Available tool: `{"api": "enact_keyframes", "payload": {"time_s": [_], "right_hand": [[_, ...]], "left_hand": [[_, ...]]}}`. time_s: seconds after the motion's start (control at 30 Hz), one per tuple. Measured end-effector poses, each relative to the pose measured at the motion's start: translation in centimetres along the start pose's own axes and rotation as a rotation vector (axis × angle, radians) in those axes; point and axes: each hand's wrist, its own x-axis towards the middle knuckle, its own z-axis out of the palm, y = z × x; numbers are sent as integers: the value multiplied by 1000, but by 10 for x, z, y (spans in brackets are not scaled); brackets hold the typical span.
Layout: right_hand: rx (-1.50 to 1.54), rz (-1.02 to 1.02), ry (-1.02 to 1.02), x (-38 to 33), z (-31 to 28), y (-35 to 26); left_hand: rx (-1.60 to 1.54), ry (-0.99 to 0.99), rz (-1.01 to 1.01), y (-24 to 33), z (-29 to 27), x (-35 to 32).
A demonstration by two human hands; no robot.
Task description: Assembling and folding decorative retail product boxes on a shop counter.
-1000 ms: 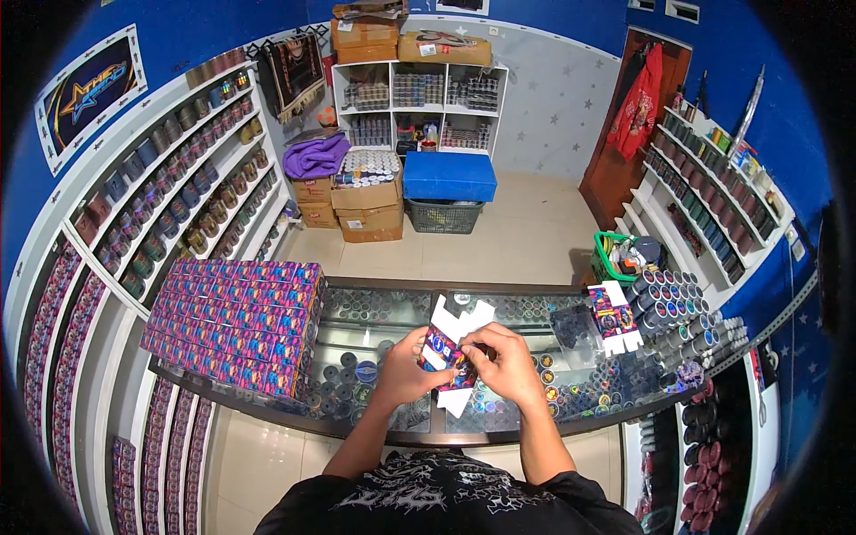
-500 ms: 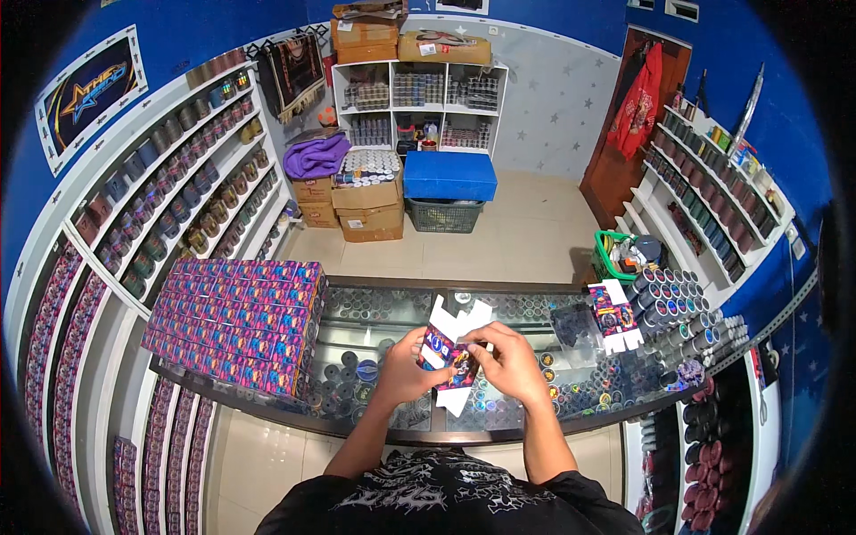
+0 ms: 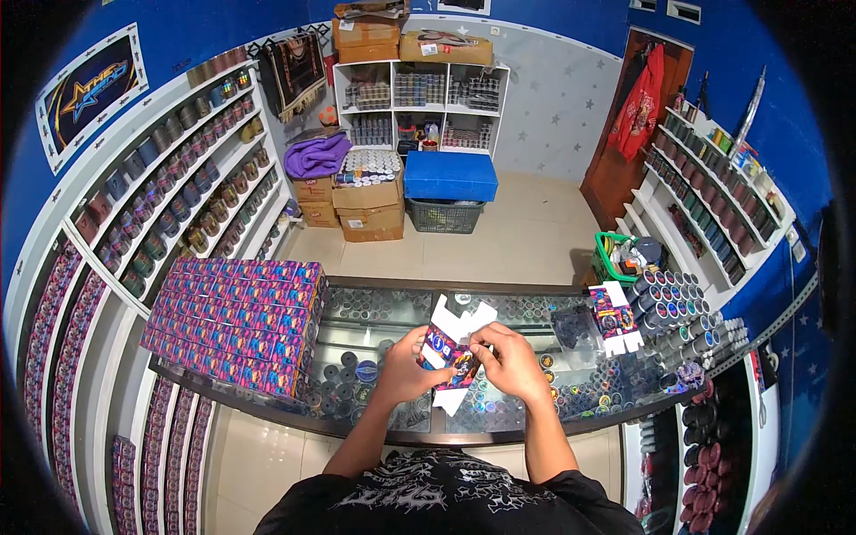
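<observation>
Over the glass counter (image 3: 366, 308) I hold a small printed carton (image 3: 439, 342), purple, pink and blue, partly unfolded with white flaps sticking out at its top and bottom. My left hand (image 3: 403, 370) is closed around its left side, thumb across the front. The fingers of my right hand (image 3: 513, 361) pinch its right edge near the upper flaps. Whether anything is inside the carton cannot be seen. To the right on the counter lie flat, unfolded cartons (image 3: 613, 318) of the same print.
A large block of stacked printed boxes (image 3: 236, 312) covers the counter's left end. At its right end stand rows of round canisters (image 3: 669, 303) and a green basket (image 3: 611, 259) of odds and ends. Shelves line both sides; cardboard boxes (image 3: 370, 214) stand on the floor beyond.
The carton has turned slightly between my hands, its upper flaps shifting a little to the right. Both hands keep their grip in nearly the same place.
</observation>
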Motion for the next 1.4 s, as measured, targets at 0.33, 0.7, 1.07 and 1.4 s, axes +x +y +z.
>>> {"api": "enact_keyframes", "payload": {"time_s": [0.33, 0.7, 1.07, 1.4], "right_hand": [[3, -18, 43, 5, -7, 3], [-272, -119, -2, 6, -1, 2], [-355, -93, 61, 4, 6, -16], [-263, -55, -19, 1, 23, -43]], "left_hand": [[-25, 6, -15, 9, -4, 3], [-75, -88, -79, 15, -12, 3], [15, -60, -18, 25, -37, -3], [33, -75, 56, 44, -69, -15]]}}
